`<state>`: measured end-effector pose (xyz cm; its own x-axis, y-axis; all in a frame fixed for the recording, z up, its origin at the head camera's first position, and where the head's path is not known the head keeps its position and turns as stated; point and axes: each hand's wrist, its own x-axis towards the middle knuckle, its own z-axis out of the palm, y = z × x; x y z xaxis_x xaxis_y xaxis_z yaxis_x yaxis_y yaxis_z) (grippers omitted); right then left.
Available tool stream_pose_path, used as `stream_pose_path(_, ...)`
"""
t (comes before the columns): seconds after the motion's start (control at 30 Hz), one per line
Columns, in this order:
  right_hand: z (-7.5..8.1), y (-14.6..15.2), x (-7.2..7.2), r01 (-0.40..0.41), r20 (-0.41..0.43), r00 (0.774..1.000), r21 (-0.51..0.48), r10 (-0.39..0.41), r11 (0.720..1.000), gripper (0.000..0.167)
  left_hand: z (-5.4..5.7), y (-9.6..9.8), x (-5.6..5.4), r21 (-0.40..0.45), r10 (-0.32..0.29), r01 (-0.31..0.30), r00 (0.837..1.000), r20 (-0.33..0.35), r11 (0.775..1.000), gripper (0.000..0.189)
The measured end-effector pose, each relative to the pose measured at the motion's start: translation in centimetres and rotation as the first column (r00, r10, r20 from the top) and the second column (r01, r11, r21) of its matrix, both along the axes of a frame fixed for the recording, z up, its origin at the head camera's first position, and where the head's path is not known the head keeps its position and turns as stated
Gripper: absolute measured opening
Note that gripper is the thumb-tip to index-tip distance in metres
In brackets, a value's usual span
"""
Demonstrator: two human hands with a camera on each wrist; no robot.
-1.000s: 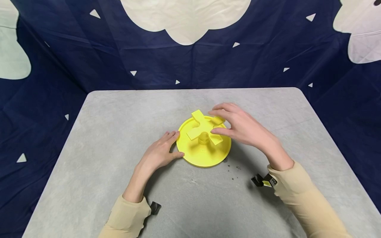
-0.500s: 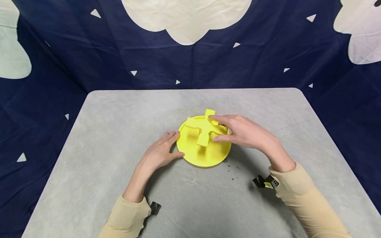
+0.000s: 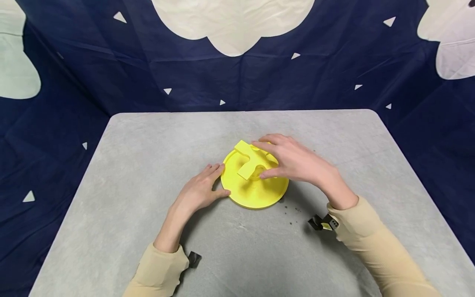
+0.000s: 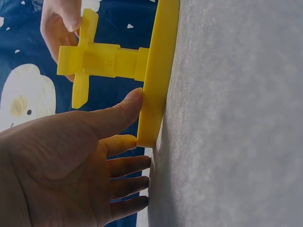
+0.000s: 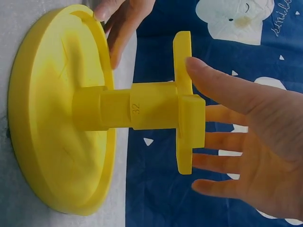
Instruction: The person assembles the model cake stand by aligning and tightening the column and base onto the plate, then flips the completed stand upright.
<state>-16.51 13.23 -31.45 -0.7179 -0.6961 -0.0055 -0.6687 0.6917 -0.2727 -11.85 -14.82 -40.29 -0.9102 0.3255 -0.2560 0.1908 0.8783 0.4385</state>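
Note:
A yellow round base [image 3: 256, 198] with a raised rim lies flat on the table. From its middle rises a stepped yellow post [image 5: 154, 106], marked with small numbers and topped by a four-armed cross handle [image 3: 254, 159]. My left hand [image 3: 200, 189] rests at the left edge of the base, thumb and forefinger touching the rim, the other fingers extended beside it. At the handle's right side, my right hand [image 3: 297, 161] has its fingers spread around the arms. Its thumb [image 5: 208, 75] touches one arm, and the fingers reach past the handle. In the head view this hand partly covers the handle.
The grey table [image 3: 148, 144] reaches up to a dark blue cloth [image 3: 193, 74] with white cloud shapes and triangles. Small dark specks [image 3: 290, 214] lie just right of the base. Each sleeve cuff carries a black wrist camera [image 3: 323, 222].
The cross handle has turned, its arms now pointing in other directions. My right hand has shifted back and forth around it. My left hand and the base have stayed in place.

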Motion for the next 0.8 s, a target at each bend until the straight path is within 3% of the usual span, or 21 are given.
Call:
stream_pose_path(0.53, 0.4, 0.8, 0.1, -0.037, 0.136, 0.99, 0.087, 0.025, 0.995, 0.095, 0.0, 0.0, 0.1, 0.016, -0.004, 0.004, 1.0, -0.012, 1.0, 0.085)
stream_pose_path(0.8, 0.1, 1.2, -0.2, -0.047, 0.089, 0.995, 0.066, 0.041, 0.997, 0.096, -0.1, 0.1, 0.1, 0.018, -0.008, 0.009, 1.0, -0.027, 1.0, 0.085)
